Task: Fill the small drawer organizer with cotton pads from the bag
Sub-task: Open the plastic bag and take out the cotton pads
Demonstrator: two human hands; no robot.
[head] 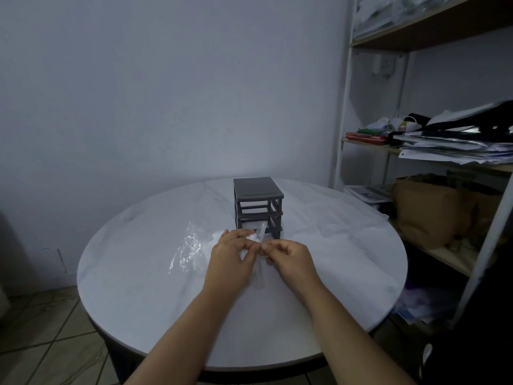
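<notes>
A small dark grey drawer organizer (258, 202) stands near the far side of the round white table (144, 287); its upper slots look empty and something pale shows in the lowest one. A clear plastic bag (191, 245) lies crumpled just in front of it, to the left. My left hand (231, 257) grips the bag's right end, where white cotton pads (254, 237) show between the fingers. My right hand (288, 258) pinches the same plastic from the right, fingertips touching the left hand's. A strip of clear plastic hangs below both hands.
A white-framed shelf unit (342, 134) stands close to the table's right side, loaded with papers, a brown paper bag (433, 212) and other clutter. A plain wall is behind the table. Tiled floor shows at the lower left.
</notes>
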